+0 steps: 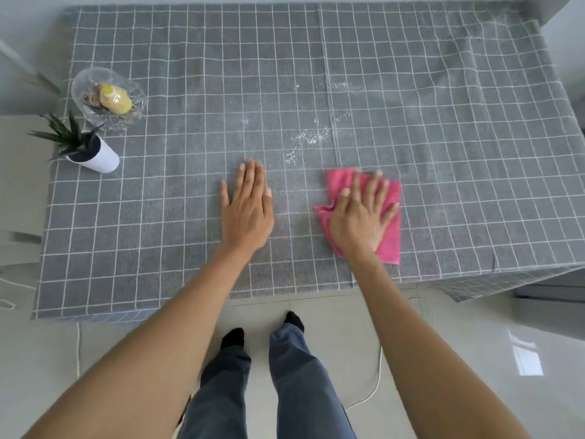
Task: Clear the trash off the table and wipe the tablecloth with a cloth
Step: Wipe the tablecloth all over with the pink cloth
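A grey tablecloth (158, 217) with a white grid covers the table. My right hand (361, 217) lies flat, fingers spread, pressing a pink cloth (391, 239) onto the tablecloth near the front edge. My left hand (248, 207) rests flat and empty on the tablecloth to the left of the cloth, fingers together. White crumbs or powder (308, 139) are scattered on the tablecloth just beyond the two hands, with fainter specks (343, 87) farther back.
A clear glass bowl (80, 93) holding a yellow-wrapped snack (114, 99) stands at the left. A small green plant in a white pot (95, 156) stands in front of it. The tablecloth is wrinkled at the right. A white cable (376, 384) lies on the floor.
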